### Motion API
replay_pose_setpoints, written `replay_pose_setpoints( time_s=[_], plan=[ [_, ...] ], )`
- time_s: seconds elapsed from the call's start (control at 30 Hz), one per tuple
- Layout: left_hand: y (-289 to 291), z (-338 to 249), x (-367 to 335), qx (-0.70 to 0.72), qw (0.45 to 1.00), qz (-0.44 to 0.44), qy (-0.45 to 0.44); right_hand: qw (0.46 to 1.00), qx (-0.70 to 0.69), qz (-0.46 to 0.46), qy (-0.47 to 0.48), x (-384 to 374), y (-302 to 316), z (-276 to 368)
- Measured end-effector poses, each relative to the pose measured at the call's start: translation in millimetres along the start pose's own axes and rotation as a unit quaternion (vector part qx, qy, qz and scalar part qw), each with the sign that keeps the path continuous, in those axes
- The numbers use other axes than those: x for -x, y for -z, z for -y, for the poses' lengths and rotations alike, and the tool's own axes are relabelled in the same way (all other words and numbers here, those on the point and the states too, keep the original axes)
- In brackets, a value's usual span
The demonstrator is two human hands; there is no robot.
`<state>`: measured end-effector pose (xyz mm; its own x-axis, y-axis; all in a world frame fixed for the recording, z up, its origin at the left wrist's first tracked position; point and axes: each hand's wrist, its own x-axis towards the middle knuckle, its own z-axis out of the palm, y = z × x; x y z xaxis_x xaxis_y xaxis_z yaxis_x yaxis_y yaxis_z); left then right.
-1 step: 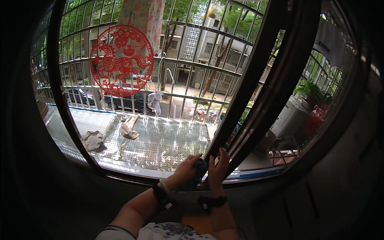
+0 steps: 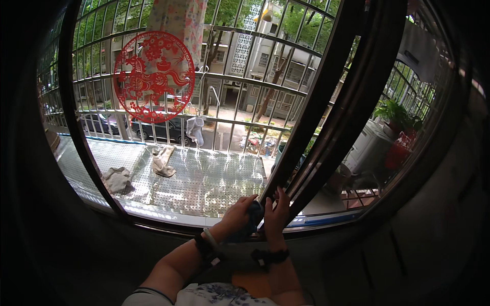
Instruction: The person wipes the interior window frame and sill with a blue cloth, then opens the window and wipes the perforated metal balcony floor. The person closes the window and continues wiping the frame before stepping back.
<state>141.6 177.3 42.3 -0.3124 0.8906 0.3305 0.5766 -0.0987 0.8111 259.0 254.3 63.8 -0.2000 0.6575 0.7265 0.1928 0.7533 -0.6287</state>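
Observation:
My left hand is closed around a bunched dark blue cloth. It presses the cloth near the bottom of the dark window frame. Right beside it, my right hand is raised against the same upright frame, with its thumb and fingers apart and nothing seen in it. Part of the cloth is hidden behind my left fingers. Both wrists wear dark bands, and a pale bangle circles the left one.
A red round paper-cut is on the glass. Beyond it are metal bars, a perforated metal ledge with a crumpled grey cloth and a beige cloth, and a hanging sock. To the right stand a potted plant and a white box-shaped unit.
The right fingers have shifted slightly left along the frame. My left hand and the cloth stay nearly in place; the whole view has moved a little.

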Motion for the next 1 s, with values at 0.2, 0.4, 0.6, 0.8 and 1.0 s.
replay_pose_setpoints(
  time_s=[0.2,0.4,0.6,0.8,1.0],
  plan=[
    [-18,-13,-10,-0.036,0.999,0.014,0.035,0.996,-0.007,0.084,-0.021,-7,9,-13],
    [-32,-9,-17,-0.025,1.0,0.01,0.008,0.99,-0.036,0.119,-0.062,-7,13,-28],
    [-35,-17,-18,-0.006,1.0,0.01,0.014,0.992,-0.001,0.116,-0.044,-6,11,-33],
    [-40,-5,-21,-0.02,1.0,-0.016,0.0,0.995,-0.032,0.095,-0.025,-1,9,-35],
    [-46,33,-25,0.007,0.996,-0.032,-0.089,0.99,-0.083,0.101,-0.061,12,23,-38]
  ],
)
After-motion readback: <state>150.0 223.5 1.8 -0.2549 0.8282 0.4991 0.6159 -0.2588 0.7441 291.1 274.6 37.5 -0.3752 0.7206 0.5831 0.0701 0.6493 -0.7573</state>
